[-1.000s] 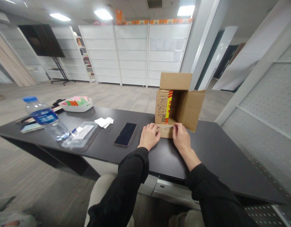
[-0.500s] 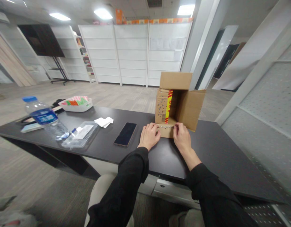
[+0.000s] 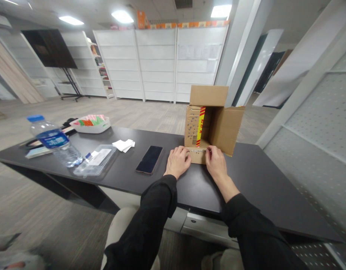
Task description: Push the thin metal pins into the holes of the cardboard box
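From here I see the left hand and right hand pinching a beaded strand, nearly straight between them, before the cardboard box; the box already stands open, the strand isn't yet released (its ends I can't make out)

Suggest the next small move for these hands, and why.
Perhaps press the silvery beaded strand gently onto the front flap of the cardboard box: it appears stretched across that flap, with the left hand and right hand seemingly pinching its ends.
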### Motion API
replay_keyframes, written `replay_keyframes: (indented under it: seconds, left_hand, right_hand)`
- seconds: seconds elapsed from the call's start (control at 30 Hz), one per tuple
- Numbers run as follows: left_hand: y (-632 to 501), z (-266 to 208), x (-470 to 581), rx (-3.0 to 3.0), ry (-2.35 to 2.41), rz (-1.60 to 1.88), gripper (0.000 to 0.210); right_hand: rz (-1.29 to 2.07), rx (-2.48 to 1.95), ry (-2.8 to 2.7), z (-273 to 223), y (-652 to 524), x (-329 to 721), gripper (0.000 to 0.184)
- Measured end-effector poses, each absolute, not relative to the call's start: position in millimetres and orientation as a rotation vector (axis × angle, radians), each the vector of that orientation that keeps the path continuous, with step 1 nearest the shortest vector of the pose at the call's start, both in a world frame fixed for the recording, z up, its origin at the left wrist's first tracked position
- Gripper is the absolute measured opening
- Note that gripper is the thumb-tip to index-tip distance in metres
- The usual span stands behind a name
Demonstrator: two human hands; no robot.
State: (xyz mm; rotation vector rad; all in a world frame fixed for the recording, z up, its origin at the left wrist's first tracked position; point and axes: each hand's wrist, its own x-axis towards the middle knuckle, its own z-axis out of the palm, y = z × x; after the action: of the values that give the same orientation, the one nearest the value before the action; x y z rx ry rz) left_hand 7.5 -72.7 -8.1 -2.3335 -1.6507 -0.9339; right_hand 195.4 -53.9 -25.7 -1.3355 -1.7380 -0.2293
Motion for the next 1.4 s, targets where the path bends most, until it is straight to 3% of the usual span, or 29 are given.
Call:
replay_keyframes:
  seconds: [0.6, 1.4]
  left_hand:
    - [-73.8, -6.1, 8.4, -2.339, -1.672, -0.917, 0.015]
    - [-73.5, -7.2, 8.1, -2.344, -1.661, -0.934, 0.014]
  right_hand:
    - [-0.294, -1.334, -1.791, -25.9, -53.3, 194.6, 0.034]
    - [-0.315, -1.386, -1.769, -25.2, -53.7, 196.4, 0.024]
